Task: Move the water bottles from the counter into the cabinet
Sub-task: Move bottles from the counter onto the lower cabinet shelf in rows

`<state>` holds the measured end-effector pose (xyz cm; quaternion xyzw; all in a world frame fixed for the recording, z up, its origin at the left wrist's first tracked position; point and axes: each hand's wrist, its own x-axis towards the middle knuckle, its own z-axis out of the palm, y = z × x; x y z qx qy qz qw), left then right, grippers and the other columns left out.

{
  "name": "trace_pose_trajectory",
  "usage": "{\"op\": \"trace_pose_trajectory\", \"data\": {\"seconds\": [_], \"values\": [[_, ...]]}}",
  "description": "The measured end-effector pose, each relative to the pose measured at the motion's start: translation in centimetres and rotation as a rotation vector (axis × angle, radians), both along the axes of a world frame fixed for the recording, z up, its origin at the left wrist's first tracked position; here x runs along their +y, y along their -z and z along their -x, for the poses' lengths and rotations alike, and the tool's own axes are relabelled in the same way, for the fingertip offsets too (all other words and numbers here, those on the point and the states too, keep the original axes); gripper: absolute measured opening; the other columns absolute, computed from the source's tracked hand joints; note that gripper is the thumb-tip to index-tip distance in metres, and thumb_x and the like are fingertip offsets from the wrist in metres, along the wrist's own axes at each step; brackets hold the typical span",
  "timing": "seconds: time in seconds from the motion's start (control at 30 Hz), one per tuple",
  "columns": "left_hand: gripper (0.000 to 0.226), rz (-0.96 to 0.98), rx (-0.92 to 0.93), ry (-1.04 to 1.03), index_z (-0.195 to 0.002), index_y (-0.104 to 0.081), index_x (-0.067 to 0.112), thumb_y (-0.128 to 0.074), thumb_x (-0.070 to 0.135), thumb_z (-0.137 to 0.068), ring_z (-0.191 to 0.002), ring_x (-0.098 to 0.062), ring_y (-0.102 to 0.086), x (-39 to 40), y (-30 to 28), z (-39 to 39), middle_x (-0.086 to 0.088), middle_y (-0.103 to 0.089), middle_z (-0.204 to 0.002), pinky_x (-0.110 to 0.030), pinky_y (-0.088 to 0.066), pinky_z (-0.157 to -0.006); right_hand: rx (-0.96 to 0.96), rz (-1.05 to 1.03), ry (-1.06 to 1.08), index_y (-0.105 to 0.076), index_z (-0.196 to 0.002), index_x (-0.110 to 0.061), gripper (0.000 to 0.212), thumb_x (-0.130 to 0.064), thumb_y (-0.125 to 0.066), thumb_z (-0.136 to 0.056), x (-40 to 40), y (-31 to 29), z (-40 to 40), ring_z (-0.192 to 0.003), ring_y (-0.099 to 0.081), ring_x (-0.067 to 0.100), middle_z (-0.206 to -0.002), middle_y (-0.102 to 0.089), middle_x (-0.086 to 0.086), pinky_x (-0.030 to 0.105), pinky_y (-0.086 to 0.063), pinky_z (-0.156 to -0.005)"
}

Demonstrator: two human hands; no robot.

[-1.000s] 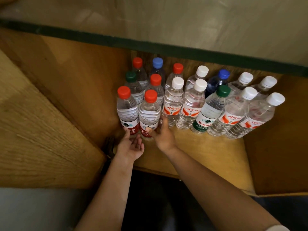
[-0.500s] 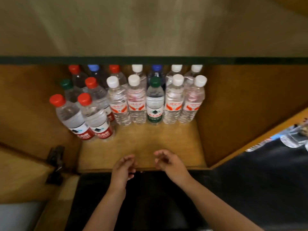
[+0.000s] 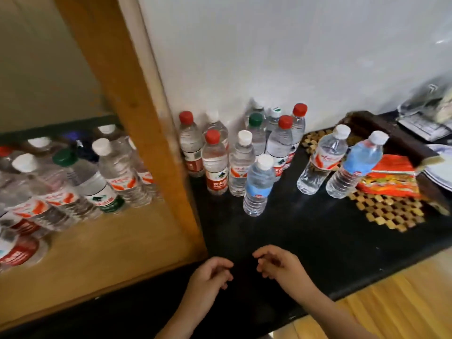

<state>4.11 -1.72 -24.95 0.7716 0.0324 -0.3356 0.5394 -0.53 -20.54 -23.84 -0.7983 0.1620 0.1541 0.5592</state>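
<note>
- Head view: both hands hover over the front edge of the black counter (image 3: 305, 241), each holding nothing.
- Left hand (image 3: 210, 277): fingers loosely curled, empty. Right hand (image 3: 281, 264): fingers loosely curled, empty.
- Cabinet (image 3: 127, 99): stands at the counter's left end; its shelf already carries a packed group of bottles, blurred in this view.
- Bottles (image 3: 234, 152) left to move: a tight cluster at the counter's back edge, against the wall and just beside the cabinet side.
- Blue-label bottle (image 3: 258, 185): stands at the front of that cluster.
- Two more bottles (image 3: 320, 162) stand to the right, on the edge of a woven mat (image 3: 391, 211), beside a snack packet (image 3: 389, 179).
- Risk: the cluster stands cap to cap; reaching for a back bottle past the front ones would likely topple neighbours.
- Risk: the cabinet side is close; a carried bottle may strike it on entry.
</note>
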Motion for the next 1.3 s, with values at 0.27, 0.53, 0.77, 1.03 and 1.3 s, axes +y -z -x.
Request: {"op": "trace_pose_trajectory", "data": {"seconds": [0.27, 0.53, 0.77, 1.03, 1.3], "values": [[0.055, -0.021, -0.278, -0.281, -0.133, -0.039, 0.018, -0.06, 0.003, -0.085, -0.104, -0.011, -0.05, -8.5, -1.3, -6.9, 0.0, -0.048, -0.125, -0.028, -0.044, -0.09, -0.093, 0.04, 0.193, -0.059, -0.102, -0.023, 0.025, -0.005, -0.062, -0.084, -8.3, 0.2, -2.8, -0.09, -0.062, 0.016, -0.09, -0.063, 0.001, 0.025, -0.05, -0.081], [0.077, 0.041, -0.53, -0.671, -0.144, -0.025, 0.017, -0.069, 0.018, -0.08, -0.135, -0.022, -0.033, -10.7, -5.1, -15.9, -0.007, -0.031, -0.147, -0.04, -0.028, -0.113, -0.231, -0.046, 0.087, -0.034, -0.135, -0.026, 0.086, -0.017, -0.082, -0.064, -7.8, -0.2, -10.3, -0.12, -0.043, 0.012, -0.132, -0.042, -0.004, 0.031, -0.041, -0.099], [0.051, 0.024, -0.614, -0.633, -0.135, -0.041, 0.012, -0.06, 0.021, -0.088, -0.128, -0.021, -0.042, -12.2, -5.5, -17.3, -0.008, -0.044, -0.137, -0.036, -0.031, -0.11, -0.341, -0.03, 0.051, -0.037, -0.128, -0.032, 0.09, -0.012, -0.086, -0.054, -6.2, -0.1, -13.8, -0.125, -0.042, 0.013, -0.131, -0.045, -0.005, 0.034, -0.038, -0.105], [0.049, 0.044, -0.598, -0.627, -0.135, -0.037, 0.015, -0.056, 0.018, -0.09, -0.115, -0.011, -0.043, -11.6, -5.3, -17.1, -0.001, -0.05, -0.129, -0.03, -0.031, -0.102, -0.284, -0.064, -0.01, -0.032, -0.128, -0.029, 0.082, -0.012, -0.08, -0.064, -6.4, 0.6, -13.7, -0.113, -0.047, 0.007, -0.119, -0.049, -0.013, 0.028, -0.042, -0.095], [0.04, -0.064, -0.682, -0.589, -0.126, -0.046, 0.01, -0.058, 0.014, -0.089, -0.106, -0.012, -0.049, -10.9, -5.1, -14.8, -0.005, -0.054, -0.121, -0.024, -0.034, -0.091, -0.294, -0.02, -0.014, -0.032, -0.121, -0.039, 0.08, -0.016, -0.08, -0.062, -7.0, 0.4, -12.2, -0.11, -0.051, 0.009, -0.115, -0.051, -0.015, 0.031, -0.045, -0.094]]}}
